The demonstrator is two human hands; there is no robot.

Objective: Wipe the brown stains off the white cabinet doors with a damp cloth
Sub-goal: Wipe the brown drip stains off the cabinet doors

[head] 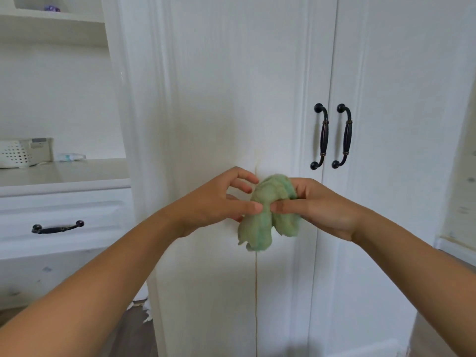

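A crumpled green cloth (268,215) hangs in front of the white cabinet door (219,99), held between both hands. My left hand (216,202) pinches its left side with thumb and fingers. My right hand (322,207) grips its right side, thumb pressed on the front. A thin brown drip stain (256,292) runs down the door below the cloth, and a short piece of the same stain (256,163) shows just above it, with a faint yellowish smear around it.
Two black door handles (332,136) sit to the right of the cloth on the cabinet's paired doors. At left a white counter (64,173) carries a perforated basket (18,153), above a drawer with a black handle (58,227). Wood floor lies low at left.
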